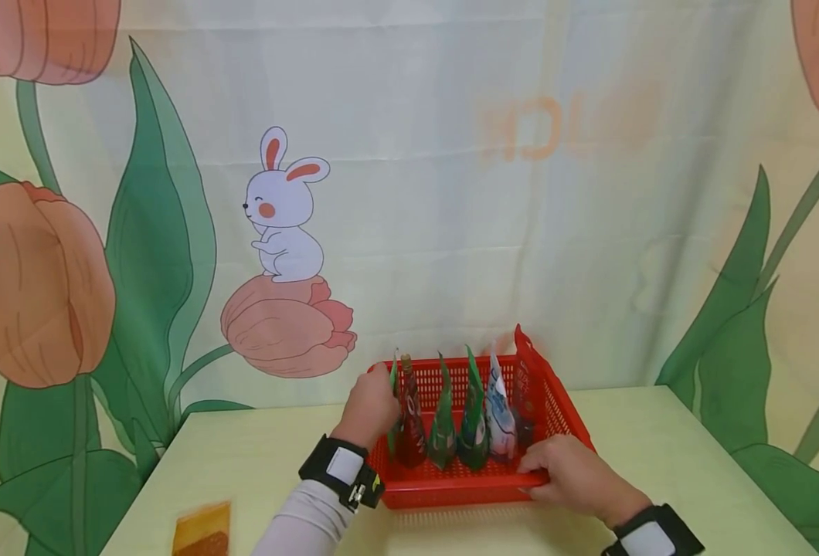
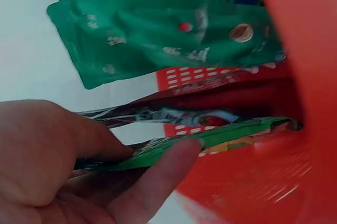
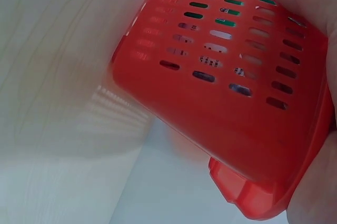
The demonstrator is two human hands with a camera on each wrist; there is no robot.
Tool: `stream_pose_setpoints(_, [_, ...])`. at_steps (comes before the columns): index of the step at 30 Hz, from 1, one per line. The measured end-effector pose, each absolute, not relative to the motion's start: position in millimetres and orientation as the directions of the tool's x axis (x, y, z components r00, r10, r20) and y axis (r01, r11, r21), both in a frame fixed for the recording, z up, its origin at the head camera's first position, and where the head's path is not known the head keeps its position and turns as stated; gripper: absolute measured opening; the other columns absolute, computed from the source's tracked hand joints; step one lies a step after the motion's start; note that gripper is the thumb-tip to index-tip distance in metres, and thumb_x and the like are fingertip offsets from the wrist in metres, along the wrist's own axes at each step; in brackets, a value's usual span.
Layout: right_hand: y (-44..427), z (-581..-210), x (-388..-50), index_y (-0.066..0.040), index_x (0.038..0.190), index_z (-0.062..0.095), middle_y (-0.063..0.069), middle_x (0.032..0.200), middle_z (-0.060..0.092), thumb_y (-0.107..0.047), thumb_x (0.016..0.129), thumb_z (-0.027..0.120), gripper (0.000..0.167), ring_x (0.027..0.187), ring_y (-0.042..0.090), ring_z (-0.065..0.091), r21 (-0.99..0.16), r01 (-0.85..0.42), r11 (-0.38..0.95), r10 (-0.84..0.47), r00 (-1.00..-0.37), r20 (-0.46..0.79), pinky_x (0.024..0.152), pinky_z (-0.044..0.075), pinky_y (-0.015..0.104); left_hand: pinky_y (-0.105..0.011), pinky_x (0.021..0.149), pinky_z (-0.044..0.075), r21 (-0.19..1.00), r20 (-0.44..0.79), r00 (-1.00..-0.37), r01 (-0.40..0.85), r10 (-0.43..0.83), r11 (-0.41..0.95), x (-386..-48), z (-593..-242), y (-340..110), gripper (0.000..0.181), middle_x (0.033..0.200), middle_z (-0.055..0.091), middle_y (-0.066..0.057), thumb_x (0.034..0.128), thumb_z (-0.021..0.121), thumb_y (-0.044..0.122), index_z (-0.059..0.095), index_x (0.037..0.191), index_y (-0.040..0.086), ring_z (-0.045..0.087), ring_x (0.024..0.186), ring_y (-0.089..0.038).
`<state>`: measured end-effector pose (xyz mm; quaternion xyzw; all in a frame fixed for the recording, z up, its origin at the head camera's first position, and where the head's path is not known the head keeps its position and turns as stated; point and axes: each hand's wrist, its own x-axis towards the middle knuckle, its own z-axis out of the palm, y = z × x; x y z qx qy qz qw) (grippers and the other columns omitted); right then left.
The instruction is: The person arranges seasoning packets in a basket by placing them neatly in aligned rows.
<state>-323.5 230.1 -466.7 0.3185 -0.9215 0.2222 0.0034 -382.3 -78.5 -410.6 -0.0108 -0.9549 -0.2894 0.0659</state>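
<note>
A red plastic basket [image 1: 451,492] with slotted walls stands on the table and holds a row of upright snack pouches. At its left side my left hand [image 1: 371,403] pinches the top of a green-edged pouch [image 2: 210,138] between thumb and finger. Beside that pouch is a dark red pack [image 1: 410,421], then two green pouches [image 1: 442,436], a white-and-blue pouch [image 1: 498,417] and a red pouch [image 1: 529,378] at the right wall. My right hand [image 1: 576,472] grips the basket's front rim near the right corner; the right wrist view shows its thumb [image 3: 300,0] against the slotted wall.
A yellow-and-brown flat packet [image 1: 202,531] lies on the pale table [image 1: 256,455] at the front left. Behind the table hangs a curtain [image 1: 416,193] printed with tulips and a rabbit.
</note>
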Motion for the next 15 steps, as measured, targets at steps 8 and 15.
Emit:
stream_pose_setpoints(8, [231,-468,-325,-0.032,0.087,0.079,-0.021,0.079,0.069,-0.027,0.084,0.085,0.009,0.07,0.001,0.057,-0.419,-0.588,0.692,-0.584,-0.797,0.153,0.074,0.055,0.022,-0.038,0.068,0.064,0.531,0.096,-0.995,0.081,0.035,0.844,-384,-428,-75,0.04,0.096,0.069,-0.02,0.0889,0.075,0.001,0.05,0.12,-0.005,0.069,0.076,-0.024])
stream_pose_setpoints(15, [231,-470,-325,-0.033,0.087,0.079,-0.021,0.08,0.069,-0.028,0.084,0.085,0.009,0.07,0.0,0.057,-0.414,-0.582,0.7,-0.578,-0.802,0.15,0.076,0.056,0.023,-0.038,0.069,0.063,0.522,0.075,-0.996,0.076,0.043,0.85,-384,-435,-72,0.036,0.091,0.066,-0.018,0.0903,0.072,0.001,0.048,0.116,-0.002,0.068,0.074,-0.023])
